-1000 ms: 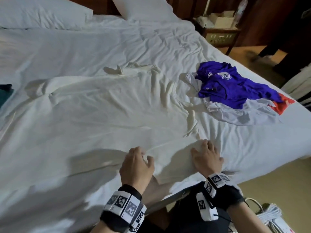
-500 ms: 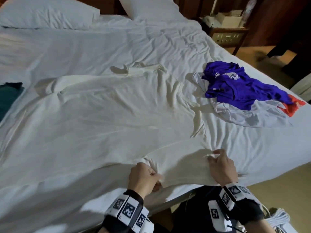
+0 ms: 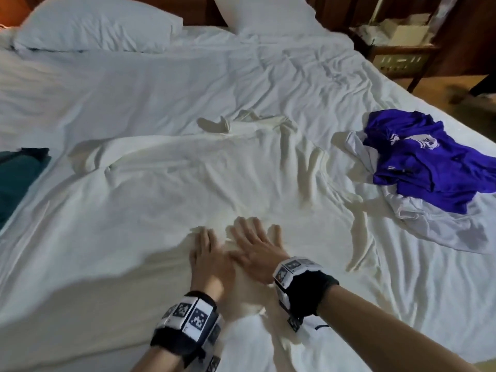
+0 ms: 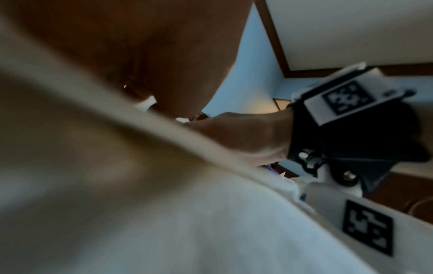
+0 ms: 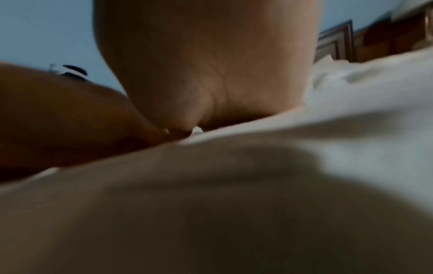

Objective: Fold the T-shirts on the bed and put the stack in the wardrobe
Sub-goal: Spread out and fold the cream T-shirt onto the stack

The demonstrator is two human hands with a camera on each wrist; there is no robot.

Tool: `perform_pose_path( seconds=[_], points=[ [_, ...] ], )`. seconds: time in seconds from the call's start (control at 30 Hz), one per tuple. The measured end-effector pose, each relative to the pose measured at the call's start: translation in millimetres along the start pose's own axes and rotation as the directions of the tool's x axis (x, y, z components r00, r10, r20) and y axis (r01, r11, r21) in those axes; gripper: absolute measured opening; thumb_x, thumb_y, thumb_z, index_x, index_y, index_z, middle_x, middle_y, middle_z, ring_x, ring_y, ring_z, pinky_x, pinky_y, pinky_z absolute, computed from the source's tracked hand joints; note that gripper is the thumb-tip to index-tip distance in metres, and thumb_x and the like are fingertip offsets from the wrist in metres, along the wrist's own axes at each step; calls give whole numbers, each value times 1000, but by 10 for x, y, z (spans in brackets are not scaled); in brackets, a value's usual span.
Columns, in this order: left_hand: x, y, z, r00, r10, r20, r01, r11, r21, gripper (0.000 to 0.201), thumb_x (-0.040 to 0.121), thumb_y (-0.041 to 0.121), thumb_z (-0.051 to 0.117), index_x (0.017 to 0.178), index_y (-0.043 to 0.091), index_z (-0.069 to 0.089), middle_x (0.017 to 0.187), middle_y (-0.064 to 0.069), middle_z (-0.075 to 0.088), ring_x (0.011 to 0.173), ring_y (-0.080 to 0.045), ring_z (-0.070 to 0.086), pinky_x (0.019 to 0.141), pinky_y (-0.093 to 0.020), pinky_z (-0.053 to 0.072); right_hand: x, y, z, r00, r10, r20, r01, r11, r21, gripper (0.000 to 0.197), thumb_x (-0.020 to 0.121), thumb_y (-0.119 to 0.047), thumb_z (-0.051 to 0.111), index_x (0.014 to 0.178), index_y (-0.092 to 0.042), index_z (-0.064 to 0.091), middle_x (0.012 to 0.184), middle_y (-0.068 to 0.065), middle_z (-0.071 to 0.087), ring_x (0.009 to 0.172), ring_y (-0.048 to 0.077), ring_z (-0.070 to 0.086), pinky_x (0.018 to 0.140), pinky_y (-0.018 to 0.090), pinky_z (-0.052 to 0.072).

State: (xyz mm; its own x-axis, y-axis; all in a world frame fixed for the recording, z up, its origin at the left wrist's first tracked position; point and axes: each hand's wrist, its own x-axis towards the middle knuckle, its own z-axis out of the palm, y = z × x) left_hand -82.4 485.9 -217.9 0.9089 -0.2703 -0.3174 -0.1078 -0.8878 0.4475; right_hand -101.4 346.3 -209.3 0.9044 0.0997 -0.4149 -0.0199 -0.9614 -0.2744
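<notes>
- Pressing flat now, both hands lie palm-down with straight fingers on the cream shirt (image 3: 188, 189); half a second ago they pinched its near hem at the mattress edge
- left hand (image 3: 208, 260) sits at 6 o'clock in the head view, right hand (image 3: 255, 249) just beside it, thumb side overlapping the left's knuckles
- cream shirt lies spread mid-bed, still creased toward 1 o'clock
- purple shirt (image 3: 418, 162) is bunched on a white shirt (image 3: 442, 226) at 3 o'clock, cut by the frame edge, unmoved
- teal cloth (image 3: 18, 173) at 9 o'clock is cut off; more of it shows than before
- pillows (image 3: 94, 25) at 11 o'clock
- wrist views are blurred: only palm undersides and pale fabric show, fingertips hidden
- wardrobe is out of sight
</notes>
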Motion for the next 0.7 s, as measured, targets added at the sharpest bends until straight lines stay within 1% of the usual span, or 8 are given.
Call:
perform_pose_path(
  seconds=[0.13, 0.27, 0.3, 0.4, 0.5, 0.57, 0.63, 0.7],
  points=[
    [-78, 55, -17, 974, -146, 175, 136, 988, 70, 80, 100, 49, 34, 152, 16, -16, 158, -4, -28, 146, -20, -26, 117, -54, -2, -79, 883, -191, 934, 354, 48, -357, 927, 115, 65, 98, -60, 17, 151, -39, -13, 156, -8, -30, 143, 16, -28, 109, 57, -20],
    [12, 353, -314, 926, -278, 256, 244, 957, 160, 89, 92, 62, 43, 154, 22, -7, 161, -8, -20, 148, -31, -17, 110, -67, 15, -281, 1621, -606, 590, 807, -8, -789, 579, 206, 73, 95, -64, 14, 152, -30, -16, 156, -3, -31, 144, 26, -28, 109, 69, -12],
    [93, 489, -385, 932, -280, 230, 240, 952, 189, 86, 92, 64, 40, 154, 23, -2, 161, -11, -15, 148, -36, -12, 109, -67, 17, -280, 1556, -652, 610, 788, -90, -759, 613, 220, 73, 96, -62, 15, 152, -29, -17, 155, -4, -33, 143, 28, -30, 109, 69, -12],
    [420, 884, -432, 979, -110, 169, 73, 975, 209, 71, 97, 60, 25, 155, 27, 0, 162, -7, -15, 149, -33, -12, 114, -62, 10, -148, 952, -661, 926, 352, -133, -329, 929, 171, 66, 95, -60, 7, 147, -34, -23, 152, -14, -38, 139, 15, -37, 112, 60, -19],
    [826, 872, -306, 961, 72, 268, -128, 973, 194, 69, 92, 67, 7, 154, 37, -5, 161, 1, -21, 149, -23, -17, 119, -54, 0, 122, 792, -438, 992, 124, 2, -123, 982, 143, 73, 82, -66, -17, 149, -36, -21, 150, -19, -36, 138, 9, -37, 112, 59, -19],
    [1079, 529, -332, 949, 77, 307, -160, 953, 257, 83, 75, 76, -14, 151, 44, -12, 156, 5, -33, 145, -20, -28, 118, -51, -10, 246, 1175, -415, 898, 440, -27, -421, 874, 244, 71, 88, -68, -3, 149, -36, -21, 149, -19, -37, 139, 9, -36, 110, 58, -23],
    [1311, 75, -541, 961, -51, 273, -31, 957, 289, 68, 85, 72, -4, 147, 48, -18, 149, 9, -43, 139, -16, -37, 117, -49, -16, 266, 1613, -595, 664, 748, 9, -679, 598, 426, 67, 97, -58, 13, 153, -30, -12, 153, -12, -32, 144, 13, -27, 112, 59, -17],
    [1500, -258, -873, 950, -238, 205, 180, 947, 264, 60, 96, 62, 10, 146, 49, -22, 143, 9, -48, 137, -19, -40, 116, -54, -15, 278, 1840, -856, 520, 854, 15, -742, 442, 503, 68, 98, -56, 15, 154, -26, -10, 157, -8, -26, 145, 16, -24, 111, 64, -12]
  ],
)
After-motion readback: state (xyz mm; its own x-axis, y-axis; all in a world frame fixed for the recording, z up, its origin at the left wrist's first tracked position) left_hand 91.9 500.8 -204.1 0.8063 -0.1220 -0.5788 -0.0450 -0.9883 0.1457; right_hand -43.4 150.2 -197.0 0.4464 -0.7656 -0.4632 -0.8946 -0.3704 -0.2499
